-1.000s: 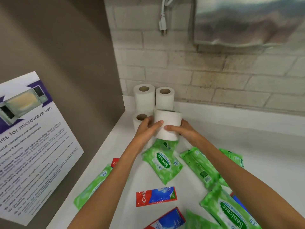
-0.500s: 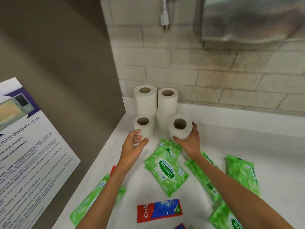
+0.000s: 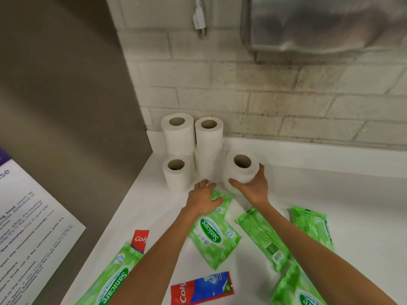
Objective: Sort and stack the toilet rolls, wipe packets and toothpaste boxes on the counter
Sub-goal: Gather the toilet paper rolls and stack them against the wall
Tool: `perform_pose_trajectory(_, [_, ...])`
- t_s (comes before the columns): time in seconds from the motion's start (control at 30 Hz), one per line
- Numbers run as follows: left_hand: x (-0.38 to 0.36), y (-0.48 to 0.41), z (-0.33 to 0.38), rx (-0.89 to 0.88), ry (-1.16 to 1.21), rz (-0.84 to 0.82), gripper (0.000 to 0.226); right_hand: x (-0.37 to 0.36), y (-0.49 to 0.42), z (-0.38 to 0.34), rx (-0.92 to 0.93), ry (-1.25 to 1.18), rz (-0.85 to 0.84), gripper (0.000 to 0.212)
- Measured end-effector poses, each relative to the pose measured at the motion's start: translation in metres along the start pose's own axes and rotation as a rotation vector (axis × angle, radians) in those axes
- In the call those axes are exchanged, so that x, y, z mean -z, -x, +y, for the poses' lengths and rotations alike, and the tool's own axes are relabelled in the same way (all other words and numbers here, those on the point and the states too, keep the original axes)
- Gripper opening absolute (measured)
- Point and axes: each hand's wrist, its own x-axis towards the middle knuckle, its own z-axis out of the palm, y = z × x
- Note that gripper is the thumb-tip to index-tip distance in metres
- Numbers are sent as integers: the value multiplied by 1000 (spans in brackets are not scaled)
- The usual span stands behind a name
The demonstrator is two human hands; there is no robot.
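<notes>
My right hand (image 3: 253, 186) grips a white toilet roll (image 3: 241, 170), tilted, just right of the roll stacks in the counter's back left corner. Two stacks of two rolls (image 3: 178, 133) (image 3: 209, 137) stand against the brick wall, and a single roll (image 3: 176, 172) stands in front of them. My left hand (image 3: 203, 199) rests flat on a green wipe packet (image 3: 217, 236) below the rolls. Other green wipe packets (image 3: 263, 236) (image 3: 311, 225) (image 3: 110, 282) (image 3: 296, 289) lie scattered on the counter. Red and blue toothpaste boxes (image 3: 201, 288) (image 3: 141, 239) lie near the front.
A grey appliance side (image 3: 66, 95) bearing a printed microwave notice (image 3: 28, 227) walls off the counter's left. The brick wall (image 3: 286, 102) closes the back, with a hanging plug (image 3: 199, 20) and a steel dispenser (image 3: 326, 23) above. Bare white counter (image 3: 341, 194) lies to the right.
My right hand has carried the roll a little to the right and lower, beside the stacks. My left hand has dropped from the air onto the wipe packet.
</notes>
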Motion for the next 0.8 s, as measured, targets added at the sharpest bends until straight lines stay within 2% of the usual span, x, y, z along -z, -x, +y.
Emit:
perform_pose_trajectory(0.1, [-4, -2, -2, -40, -72, -25, 65, 3, -3, -1, -2, 9, -18, 88])
perform_pose_trajectory(0.23, [-8, 14, -11, -59, -26, 24, 62, -3, -2, -2, -18, 12, -69, 87])
perform_pose_trajectory(0.6, [-11, 75, -39, 6, 30, 41, 62, -37, 14, -11, -16, 8, -194, 87])
perform_pose_trajectory(0.7, [-3, 81, -45, 36, 157, 148, 61, -47, 16, -13, -6, 12, -211, 86])
perform_pose_trajectory(0.8, [10, 82, -47, 63, 273, 320, 46, -56, 15, -17, 5, 16, -217, 88])
